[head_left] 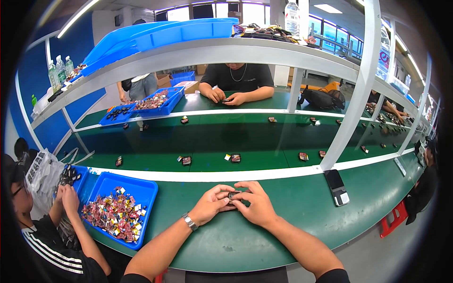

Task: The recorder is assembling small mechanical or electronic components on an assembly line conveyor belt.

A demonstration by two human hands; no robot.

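At the middle of the green tabletop, both my hands close on one small dark piece [232, 195], flat and roughly square, mostly hidden by fingers. My left hand [208, 205], with a metal watch on its wrist, grips the piece from the left with thumb and fingers. From the right, my right hand [256, 203] pinches the same piece with its thumb and fingertips. To the left of my left arm stands a blue tray [129, 180] heaped with small reddish parts [115, 212] bearing white and yellow bits.
A dark phone [336, 186] lies right of my hands. Beyond a white rail [203, 175], small parts sit spaced along a green belt [207, 141]. A white shelf post [351, 104] rises at the right. People work opposite and at my left, near another blue tray [83, 178].
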